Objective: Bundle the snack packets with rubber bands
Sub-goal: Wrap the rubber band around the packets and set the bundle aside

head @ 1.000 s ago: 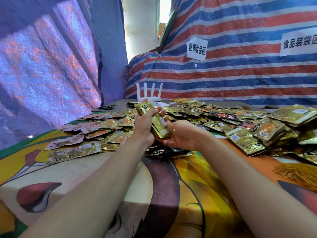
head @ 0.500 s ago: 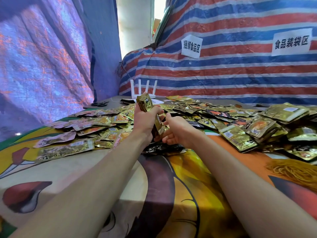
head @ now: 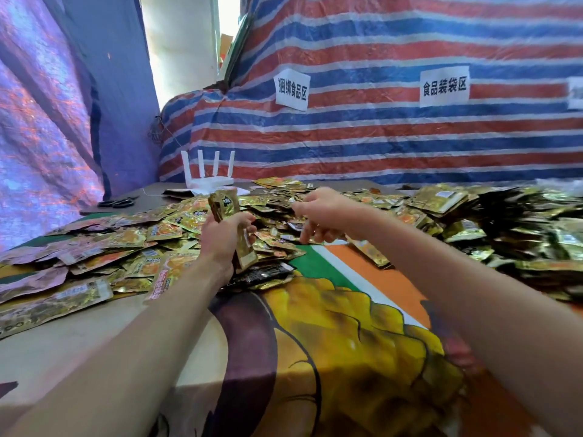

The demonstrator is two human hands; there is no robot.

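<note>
Where left hand (head: 225, 239) grips the packet stack (head: 224, 205), its middle is hidden.

A makeshift food-packing work area, walled with sheeting: behind the white router (head: 209, 181) hangs a red, white and blue striped tarpaulin (head: 378, 137) carrying a paper sign (head: 292, 89) reading 捆绑食品区 and, farther right, a second sign (head: 444, 86) reading 食品装袋区. Left of the router hangs a purple tarpaulin (head: 47, 121), and scissors (head: 118, 202) lie on the table. In front of the router, gold foil snack packets (head: 441, 209) are heaped across a printed cloth (head: 347, 326)
</note>
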